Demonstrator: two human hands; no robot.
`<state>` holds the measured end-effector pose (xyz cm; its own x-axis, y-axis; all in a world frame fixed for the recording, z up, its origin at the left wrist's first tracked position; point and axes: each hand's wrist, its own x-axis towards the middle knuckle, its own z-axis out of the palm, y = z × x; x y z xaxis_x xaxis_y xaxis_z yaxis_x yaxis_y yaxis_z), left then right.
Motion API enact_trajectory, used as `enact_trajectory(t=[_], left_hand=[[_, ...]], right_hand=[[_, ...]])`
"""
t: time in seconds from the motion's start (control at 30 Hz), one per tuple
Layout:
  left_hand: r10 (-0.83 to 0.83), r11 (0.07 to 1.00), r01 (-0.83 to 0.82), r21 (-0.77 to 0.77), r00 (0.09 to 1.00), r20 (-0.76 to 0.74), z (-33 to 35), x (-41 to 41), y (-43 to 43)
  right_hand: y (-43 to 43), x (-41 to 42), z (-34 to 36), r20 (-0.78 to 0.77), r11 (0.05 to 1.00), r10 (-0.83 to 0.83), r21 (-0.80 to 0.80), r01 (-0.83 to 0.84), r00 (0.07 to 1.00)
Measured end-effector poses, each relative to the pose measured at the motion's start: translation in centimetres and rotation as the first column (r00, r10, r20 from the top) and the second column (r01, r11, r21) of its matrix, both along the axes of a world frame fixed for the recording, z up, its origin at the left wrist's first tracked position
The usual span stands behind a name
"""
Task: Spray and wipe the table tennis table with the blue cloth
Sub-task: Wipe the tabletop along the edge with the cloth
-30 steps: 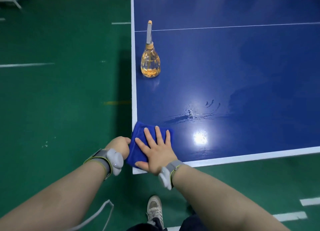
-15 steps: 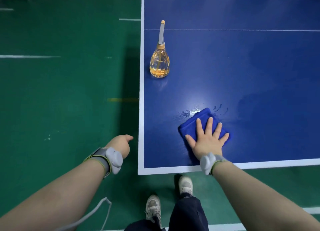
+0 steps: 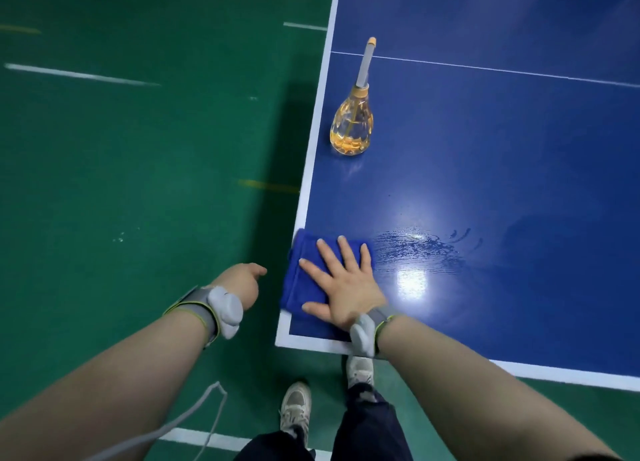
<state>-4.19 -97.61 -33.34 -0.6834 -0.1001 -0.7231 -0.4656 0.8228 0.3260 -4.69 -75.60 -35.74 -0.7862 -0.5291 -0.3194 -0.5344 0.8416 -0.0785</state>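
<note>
Bare tabletop (image 3: pixel 502 190) runs wide to the right of my right hand (image 3: pixel 344 282), wet streaks (image 3: pixel 415 247) there and room to sweep. I see one obstacle ahead: the spray bottle (image 3: pixel 351 128), upright close to the left edge, well apart from the blue cloth (image 3: pixel 303 287) under my palm. My left hand (image 3: pixel 242 284) hangs over the floor (image 3: pixel 138 183) just beside the corner, free.

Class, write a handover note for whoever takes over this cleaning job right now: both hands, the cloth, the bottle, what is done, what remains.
Right hand: flat, pressing the blue cloth at the near left corner of the table.
Left hand: off the table beside that corner, holding nothing.
Spray bottle: upright by the left edge, farther along.
Done: spray is on; wet streaks lie right of the cloth.
Left: wipe those streaks and the surface beyond.
</note>
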Motion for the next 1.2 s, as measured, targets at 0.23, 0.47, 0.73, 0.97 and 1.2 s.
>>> enact_trajectory(t=[0.23,0.47,0.73,0.97,1.2], left_hand=[[0.071,0.997,-0.071,0.004,0.997,-0.011,0.1,1.4,0.0],[0.189,0.98,-0.185,0.076,0.981,-0.051,0.3,0.6,1.1],[0.185,0.982,-0.19,0.007,0.945,-0.268,1.4,-2.8,3.4],[0.046,0.999,-0.043,0.018,0.936,-0.35,1.9,-6.3,7.8],[-0.082,0.996,0.087,-0.006,0.913,-0.4,1.5,-9.2,14.1]], right_hand=[[6.0,-7.2,0.8,0.009,0.78,-0.622,0.084,0.62,0.783],[0.8,-7.2,0.6,-0.016,0.923,-0.379,0.064,0.379,0.925],[-3.7,-8.4,0.3,0.051,0.995,0.098,-0.035,-0.096,0.994],[3.8,-10.8,0.5,0.048,0.963,-0.269,-0.009,0.269,0.962],[17.1,-9.7,0.8,0.006,0.772,-0.636,0.016,0.636,0.772]])
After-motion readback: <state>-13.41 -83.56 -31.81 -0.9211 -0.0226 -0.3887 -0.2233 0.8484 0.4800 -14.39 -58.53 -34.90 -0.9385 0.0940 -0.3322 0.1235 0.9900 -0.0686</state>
